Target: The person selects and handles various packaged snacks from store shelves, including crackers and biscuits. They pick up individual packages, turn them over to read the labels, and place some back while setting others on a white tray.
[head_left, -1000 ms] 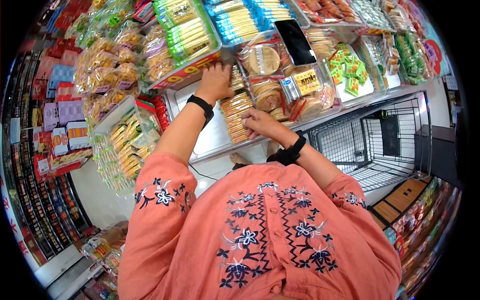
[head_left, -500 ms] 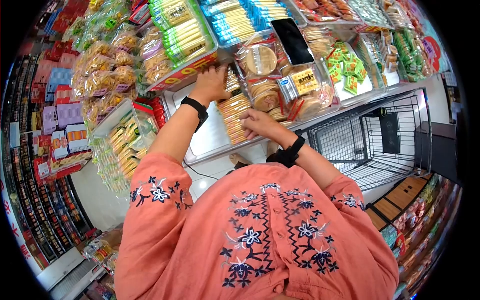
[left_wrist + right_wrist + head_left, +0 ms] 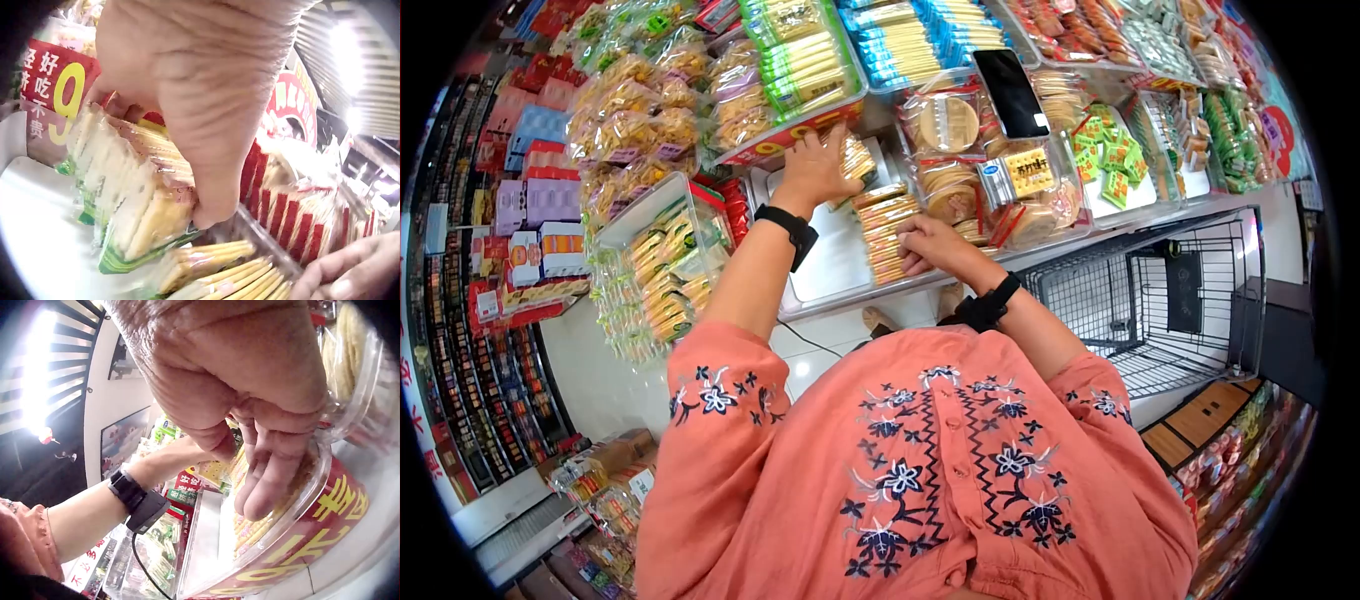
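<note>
My left hand [image 3: 818, 172] grips a bundle of wrapped cracker packs [image 3: 140, 187], thumb on the near end and fingers over the far side. The bundle, green along its lower edges, is tilted beside the rest of the row in the head view. My right hand [image 3: 935, 247] rests at the near part of the row of cracker packs [image 3: 884, 232]. In the right wrist view its fingers [image 3: 265, 487] press down on the packs with the thumb apart from them. The row stands along the right side of a clear-walled tray [image 3: 820, 262] with a white bottom.
Bagged round crackers [image 3: 948, 190] fill the bin to the right, with a black phone [image 3: 1010, 93] on top. Green-wrapped packs [image 3: 805, 70] stand behind a red price sign [image 3: 765, 147]. A wire shopping cart [image 3: 1160, 290] stands at the right, a snack box [image 3: 665, 270] at the left.
My left hand has pulled the bundle at the far end away from the row, leftward, and tilted it. White tray bottom shows where those packs stood. The right hand stays on the row.
</note>
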Motion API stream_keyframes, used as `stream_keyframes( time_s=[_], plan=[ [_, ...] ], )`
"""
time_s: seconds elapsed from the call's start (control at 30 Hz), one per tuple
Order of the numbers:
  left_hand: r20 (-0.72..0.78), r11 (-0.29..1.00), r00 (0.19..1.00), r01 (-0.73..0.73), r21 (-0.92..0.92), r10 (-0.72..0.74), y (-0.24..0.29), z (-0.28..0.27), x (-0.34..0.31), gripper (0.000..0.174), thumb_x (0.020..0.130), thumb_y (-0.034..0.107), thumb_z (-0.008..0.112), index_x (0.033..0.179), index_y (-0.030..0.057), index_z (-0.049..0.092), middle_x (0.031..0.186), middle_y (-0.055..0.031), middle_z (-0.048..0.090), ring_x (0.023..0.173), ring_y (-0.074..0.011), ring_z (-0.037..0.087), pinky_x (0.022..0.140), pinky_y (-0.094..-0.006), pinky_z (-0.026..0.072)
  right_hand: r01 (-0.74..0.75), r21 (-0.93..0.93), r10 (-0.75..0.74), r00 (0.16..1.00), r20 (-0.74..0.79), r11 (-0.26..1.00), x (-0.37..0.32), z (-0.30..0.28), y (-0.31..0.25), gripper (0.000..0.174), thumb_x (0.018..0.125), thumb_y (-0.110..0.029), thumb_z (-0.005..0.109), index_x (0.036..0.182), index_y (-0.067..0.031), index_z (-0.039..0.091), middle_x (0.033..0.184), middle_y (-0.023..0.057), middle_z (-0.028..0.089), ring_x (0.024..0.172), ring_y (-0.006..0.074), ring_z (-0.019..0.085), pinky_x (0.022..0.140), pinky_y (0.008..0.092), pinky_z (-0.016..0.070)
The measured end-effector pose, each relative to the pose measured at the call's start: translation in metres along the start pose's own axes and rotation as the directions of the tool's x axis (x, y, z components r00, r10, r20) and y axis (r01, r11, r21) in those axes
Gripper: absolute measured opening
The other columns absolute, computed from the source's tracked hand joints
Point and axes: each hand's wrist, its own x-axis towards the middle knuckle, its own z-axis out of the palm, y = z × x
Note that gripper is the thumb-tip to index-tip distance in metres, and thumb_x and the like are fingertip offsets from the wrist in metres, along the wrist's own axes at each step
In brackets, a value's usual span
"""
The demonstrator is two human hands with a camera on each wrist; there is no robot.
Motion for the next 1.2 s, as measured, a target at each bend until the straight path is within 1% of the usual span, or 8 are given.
stream_keyframes(
  time_s=[0.23, 0.27, 0.37, 0.4, 0.5, 0.63, 1.07, 1.2],
  plan=[
    [-0.174, 0.845, 0.967, 0.067, -0.531, -0.186, 0.014, -0.022, -0.040, 0.121, 0.064, 0.055, 0.083, 0.159, 0.0110, 0.023, 0.122, -0.0316, 0.054, 0.114, -0.0457, 0.055, 0.094, -0.0506, 0.0470, -0.045, 0.002, 0.045, 0.999, 0.030, 0.999, -0.007, 0.003, -0.014, 0.039, 0.100, -0.024, 0.058, 0.128, 0.0006, 0.051, 0.101, 0.0083, 0.064, 0.087, 0.0178, 0.069, 0.075, 0.0316, 0.0609],
    [-0.084, 0.753, 0.978, 0.089, -0.652, -0.189, 0.013, -0.024, -0.046, 0.116, 0.072, 0.048, 0.083, 0.159, 0.0069, 0.019, 0.121, -0.0268, 0.057, 0.112, -0.0343, 0.057, 0.086, -0.0447, 0.0515, -0.052, 0.022, 0.051, 0.998, 0.037, 0.998, -0.010, 0.004, -0.019, 0.041, 0.100, -0.026, 0.059, 0.130, 0.0003, 0.050, 0.104, 0.0088, 0.064, 0.090, 0.0179, 0.069, 0.077, 0.0324, 0.0609],
    [0.220, 0.171, 0.960, 0.249, -0.953, -0.175, 0.026, -0.056, -0.082, 0.102, 0.082, 0.041, 0.078, 0.156, 0.0009, 0.020, 0.120, -0.0211, 0.060, 0.102, -0.0230, 0.060, 0.077, -0.0381, 0.0532, 0.139, 0.159, -0.155, 0.984, 0.092, 0.977, -0.021, 0.016, -0.038, 0.051, 0.097, -0.039, 0.065, 0.127, 0.0016, 0.052, 0.110, 0.0118, 0.064, 0.097, 0.0202, 0.068, 0.081, 0.0348, 0.0597],
    [0.262, 0.071, 0.950, 0.277, -0.958, -0.172, 0.024, -0.059, -0.093, 0.108, 0.085, 0.040, 0.076, 0.159, -0.0019, 0.010, 0.129, -0.0201, 0.056, 0.124, -0.0210, 0.054, 0.102, -0.0357, 0.0458, 0.205, 0.102, -0.214, 0.973, 0.081, 0.973, -0.022, 0.019, -0.044, 0.057, 0.099, -0.043, 0.062, 0.132, 0.0019, 0.050, 0.119, 0.0138, 0.063, 0.103, 0.0210, 0.066, 0.088, 0.0367, 0.0574],
    [0.098, -0.368, 0.973, 0.014, -0.930, -0.211, 0.028, -0.058, -0.117, 0.097, 0.088, 0.040, 0.071, 0.158, -0.0006, 0.016, 0.124, -0.0115, 0.061, 0.115, -0.0189, 0.060, 0.094, -0.0313, 0.0505, 0.167, 0.286, -0.219, 0.962, 0.161, 0.944, -0.022, 0.024, -0.064, 0.060, 0.101, -0.044, 0.059, 0.137, 0.0021, 0.047, 0.120, 0.0143, 0.063, 0.103, 0.0213, 0.067, 0.091, 0.0357, 0.0543],
    [0.099, -0.598, 0.991, 0.027, -0.801, -0.087, 0.020, -0.073, -0.150, 0.066, 0.095, 0.040, 0.064, 0.144, 0.0012, 0.044, 0.131, -0.0096, 0.062, 0.116, -0.0198, 0.064, 0.098, -0.0346, 0.0532, 0.306, 0.164, -0.336, 0.919, 0.208, 0.938, -0.025, 0.046, -0.091, 0.054, 0.103, -0.045, 0.054, 0.138, -0.0040, 0.050, 0.121, 0.0076, 0.061, 0.108, 0.0170, 0.060, 0.089, 0.0333, 0.0543],
    [0.086, -0.573, 0.939, -0.128, -0.810, -0.332, -0.003, -0.103, -0.217, 0.050, 0.097, 0.039, 0.064, 0.135, 0.0080, 0.054, 0.124, -0.0039, 0.065, 0.112, -0.0144, 0.064, 0.096, -0.0336, 0.0540, 0.330, 0.020, -0.310, 0.864, 0.395, 0.944, -0.029, 0.126, -0.118, 0.063, 0.100, -0.046, 0.059, 0.145, -0.0031, 0.047, 0.136, 0.0074, 0.054, 0.119, 0.0151, 0.056, 0.092, 0.0333, 0.0521],
    [0.117, -0.554, 0.915, -0.129, -0.822, -0.386, -0.015, -0.104, -0.233, 0.054, 0.097, 0.038, 0.063, 0.140, 0.0114, 0.047, 0.126, -0.0017, 0.060, 0.115, -0.0125, 0.061, 0.097, -0.0327, 0.0521, 0.339, 0.012, -0.313, 0.852, 0.419, 0.941, -0.018, 0.147, -0.113, 0.080, 0.095, -0.050, 0.065, 0.145, 0.0076, 0.042, 0.134, 0.0178, 0.055, 0.118, 0.0222, 0.060, 0.091, 0.0352, 0.0555]
  ],
)
